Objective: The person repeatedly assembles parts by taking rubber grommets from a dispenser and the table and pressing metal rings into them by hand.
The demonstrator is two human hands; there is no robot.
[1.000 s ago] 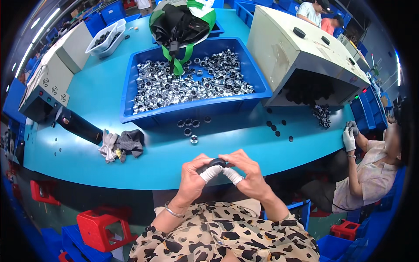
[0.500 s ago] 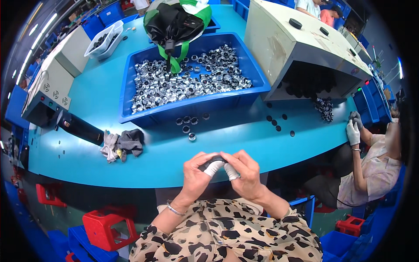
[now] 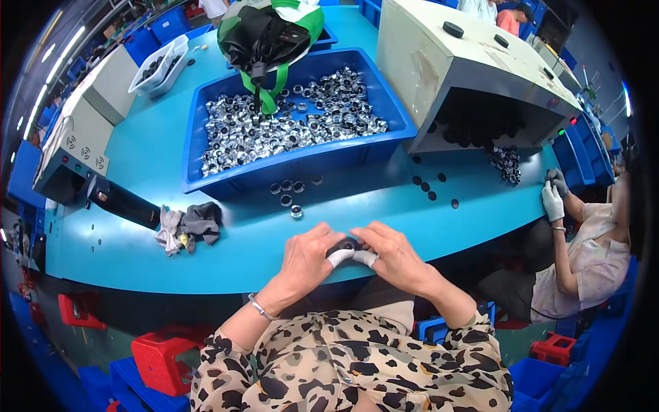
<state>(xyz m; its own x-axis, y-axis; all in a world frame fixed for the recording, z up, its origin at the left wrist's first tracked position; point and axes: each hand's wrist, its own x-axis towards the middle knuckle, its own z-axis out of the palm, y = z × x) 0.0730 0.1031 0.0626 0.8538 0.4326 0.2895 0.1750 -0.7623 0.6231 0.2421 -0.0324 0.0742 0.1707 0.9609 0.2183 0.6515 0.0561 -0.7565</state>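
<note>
Both hands meet above the table's near edge, closed on a small black round part (image 3: 349, 244). My left hand (image 3: 305, 257) grips its left side, my right hand (image 3: 395, 259) its right. White wraps cover both thumbs, which press against the near side of the part. The fingers hide much of its rim. Beyond the hands, several shiny metal rings (image 3: 286, 200) lie loose on the turquoise table (image 3: 254, 264). Behind them stands a large blue bin (image 3: 302, 156) holding a heap of similar rings.
Grey and white gloves (image 3: 199, 223) and a black flask (image 3: 123, 202) lie left. A green bag with a black umbrella (image 3: 264, 48) overhangs the bin. At right stands a beige box machine (image 3: 419, 69), with black discs (image 3: 425, 187) before it. A co-worker's gloved hand (image 3: 552, 200) rests at the far right edge.
Both hands have moved slightly up in the picture, and the black part has tilted so its round face shows. The thumbs have come together beneath it. The whole view has shifted slightly.
</note>
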